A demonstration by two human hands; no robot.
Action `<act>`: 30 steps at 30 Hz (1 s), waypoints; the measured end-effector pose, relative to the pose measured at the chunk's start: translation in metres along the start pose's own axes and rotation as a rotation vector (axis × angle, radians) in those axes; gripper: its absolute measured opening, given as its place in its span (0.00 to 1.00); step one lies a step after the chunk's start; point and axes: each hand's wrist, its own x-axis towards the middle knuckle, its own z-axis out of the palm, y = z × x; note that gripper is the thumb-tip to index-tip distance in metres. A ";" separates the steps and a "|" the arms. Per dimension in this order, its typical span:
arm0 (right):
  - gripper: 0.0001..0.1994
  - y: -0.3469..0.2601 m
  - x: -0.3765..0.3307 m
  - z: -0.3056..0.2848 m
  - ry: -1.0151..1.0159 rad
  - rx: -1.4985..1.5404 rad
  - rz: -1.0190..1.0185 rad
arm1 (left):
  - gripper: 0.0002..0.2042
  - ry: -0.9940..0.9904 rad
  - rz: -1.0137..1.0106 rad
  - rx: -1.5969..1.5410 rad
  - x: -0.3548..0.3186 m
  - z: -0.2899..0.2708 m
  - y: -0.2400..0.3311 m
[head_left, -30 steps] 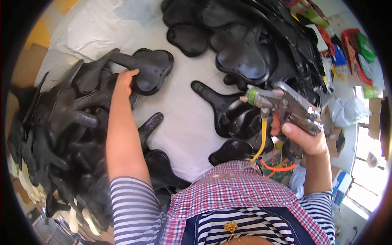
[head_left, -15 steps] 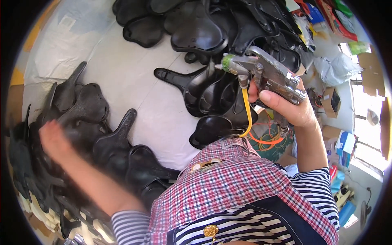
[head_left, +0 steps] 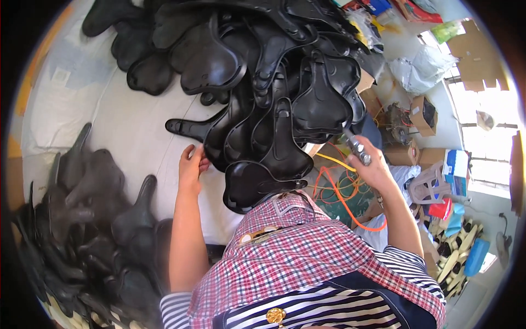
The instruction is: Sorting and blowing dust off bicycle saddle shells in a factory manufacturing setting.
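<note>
My right hand grips a metal spray gun, low at the right beside the saddle pile. Its front end is hard to make out against the black saddles. My left hand is at the near left edge of that pile, fingers loosely bent and apart, holding nothing I can see. Its fingertips lie close to a black bicycle saddle with a long nose pointing left; whether they touch it I cannot tell. A glossy black saddle lies nearest my apron, and another saddle rests nose-up by the gun.
A white-covered table bears the saddles. At the left is a heap of duller black saddles; more are stacked at the back. Yellow and orange hoses hang at the right, near a grey plastic stool and cardboard boxes.
My left hand has swung from the left heap rightward to the middle pile. My right hand has lowered the spray gun and turned it. The view has shifted, too.
</note>
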 end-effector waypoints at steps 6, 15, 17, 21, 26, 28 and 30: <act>0.14 0.094 0.052 0.018 0.415 0.434 0.333 | 0.20 -0.019 -0.048 0.194 0.011 0.014 0.007; 0.16 0.013 0.076 0.108 -0.161 0.727 0.100 | 0.11 -0.028 0.014 -0.038 -0.016 0.011 0.010; 0.27 -0.021 0.089 0.153 -0.105 0.605 -0.083 | 0.12 0.038 0.099 -0.019 -0.023 -0.016 0.020; 0.28 -0.103 0.103 0.183 -0.130 0.578 -0.089 | 0.11 0.207 0.285 0.060 -0.054 -0.085 0.074; 0.27 -0.187 0.143 0.202 -0.327 0.693 -0.213 | 0.11 0.290 0.564 0.293 -0.096 -0.078 0.162; 0.26 -0.208 0.153 0.201 -0.401 0.756 -0.267 | 0.11 0.236 0.662 0.360 -0.097 -0.073 0.173; 0.24 -0.234 0.152 0.190 -0.566 0.857 -0.242 | 0.11 0.144 0.765 0.471 -0.102 -0.069 0.175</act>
